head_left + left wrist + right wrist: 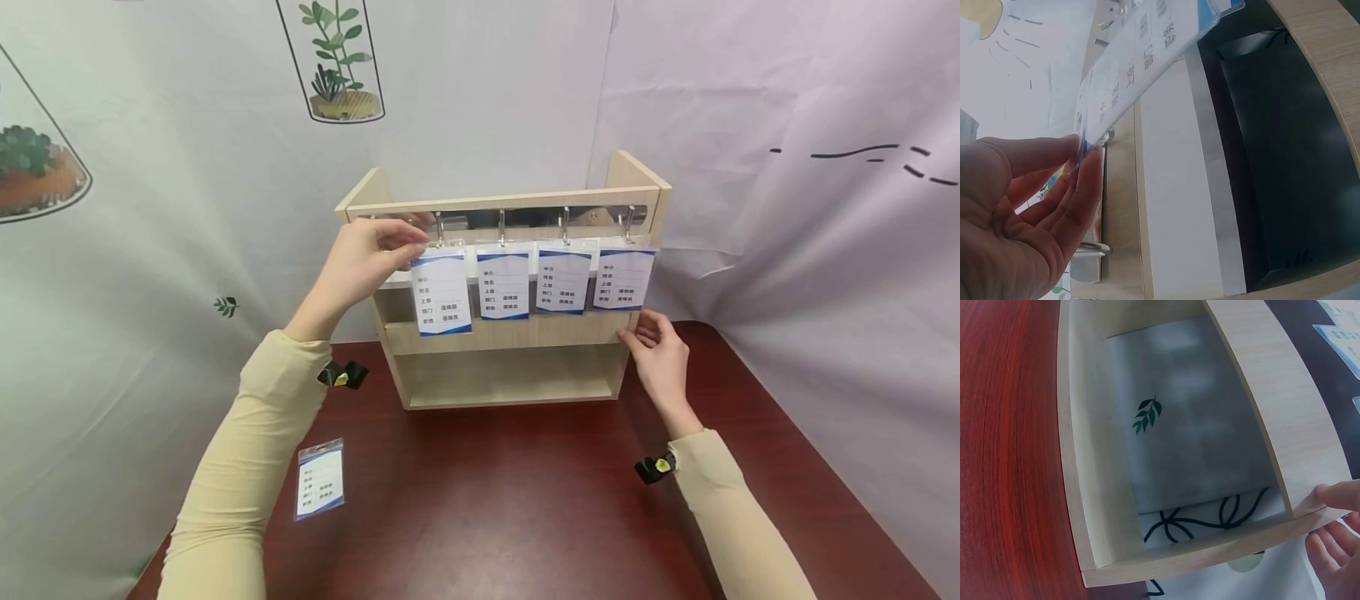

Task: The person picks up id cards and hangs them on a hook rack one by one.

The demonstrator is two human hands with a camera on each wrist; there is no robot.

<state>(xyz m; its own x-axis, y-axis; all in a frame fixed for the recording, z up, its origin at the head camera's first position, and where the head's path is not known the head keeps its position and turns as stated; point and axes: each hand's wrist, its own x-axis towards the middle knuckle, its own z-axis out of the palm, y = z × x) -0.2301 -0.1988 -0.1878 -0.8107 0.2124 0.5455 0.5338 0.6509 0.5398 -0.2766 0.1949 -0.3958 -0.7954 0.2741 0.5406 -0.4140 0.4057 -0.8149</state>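
My left hand point(367, 257) pinches the top corner of an ID badge point(441, 296), a clear sleeve with a white and blue card. That badge is at a metal hook point(439, 223) on a light wooden rack point(517, 335); in the left wrist view it tilts out from the rack, and whether the hook passes through its slot cannot be told. A bare hook point(1092, 248) shows below the left hand point(1032, 212) there. My right hand point(660, 357) holds the rack's right side edge, thumb on the front board point(1285, 406) and fingers behind it.
Three similar badges point(503, 286) hang in a row to the right. Another badge point(320, 479) lies on the dark red table point(487, 492), left of the rack. Behind the rack hangs a white printed curtain point(495, 100).
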